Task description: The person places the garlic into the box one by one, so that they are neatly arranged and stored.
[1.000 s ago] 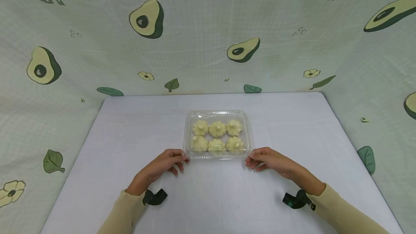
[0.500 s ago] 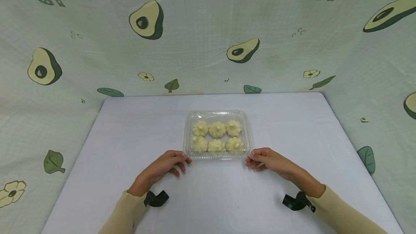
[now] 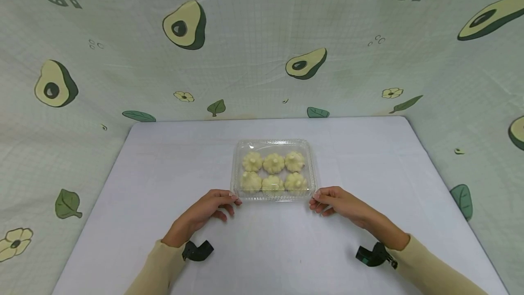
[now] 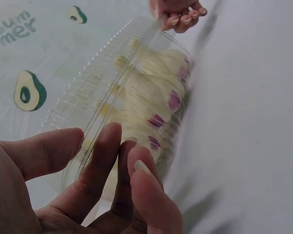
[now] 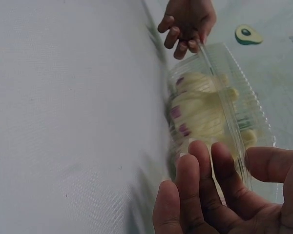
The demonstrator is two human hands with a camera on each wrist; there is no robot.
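Observation:
A clear plastic clamshell box [image 3: 273, 145] lies flat and closed on the white table. Inside are two rows of pale yellow, ribbed, garlic-like bulbs [image 3: 273, 163]; the wrist views show purple patches low on them. At the box's near left corner my left hand [image 3: 210, 206] pinches the rim [image 4: 115, 92] between thumb and index finger. My right hand [image 3: 341, 204] pinches the near right corner the same way, the rim passing between its thumb [image 5: 268, 163] and index finger. The other fingers of both hands are bent loosely below the rim.
The white table [image 3: 184, 149] extends around the box on every side. A cloth with avocado prints [image 3: 245, 35] hangs behind it and along both sides. Black wrist cameras [image 3: 198, 250] sit at both cuffs of the beige sleeves [image 3: 157, 267].
My left hand has shifted slightly to the right along the near left corner. My right hand and the box have hardly moved.

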